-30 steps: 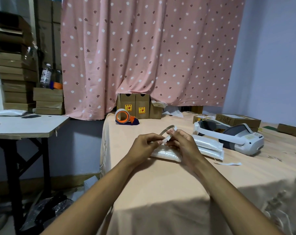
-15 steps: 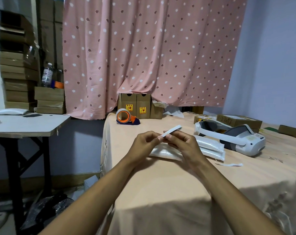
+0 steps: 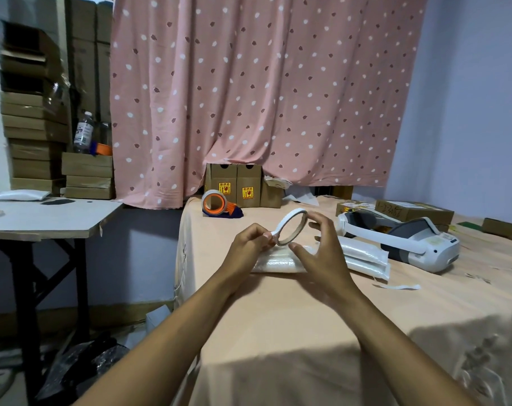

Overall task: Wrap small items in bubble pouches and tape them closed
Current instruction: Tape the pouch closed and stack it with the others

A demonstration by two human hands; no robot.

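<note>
A thin white tape roll [image 3: 290, 221] is held up above the table between both hands. My left hand [image 3: 249, 244] pinches its lower left edge at the tape end. My right hand [image 3: 322, 250] curls round the roll's right side, thumb at the bottom and fingers on top. Under the hands lies a white bubble pouch [image 3: 278, 262] on the peach tablecloth [image 3: 278, 317]. More pouches [image 3: 363, 256] are stacked just to the right of it.
An orange tape dispenser [image 3: 219, 205] stands at the table's back left beside small cardboard boxes [image 3: 237, 189]. A white headset [image 3: 410, 238] and brown boxes [image 3: 413, 209] occupy the right. A loose white strip [image 3: 401, 287] lies near the pouches. A side table [image 3: 44, 215] stands left.
The tape roll has turned from edge-on to show its open ring. My right hand has spread wider around it, and my left hand stays pinching the edge.
</note>
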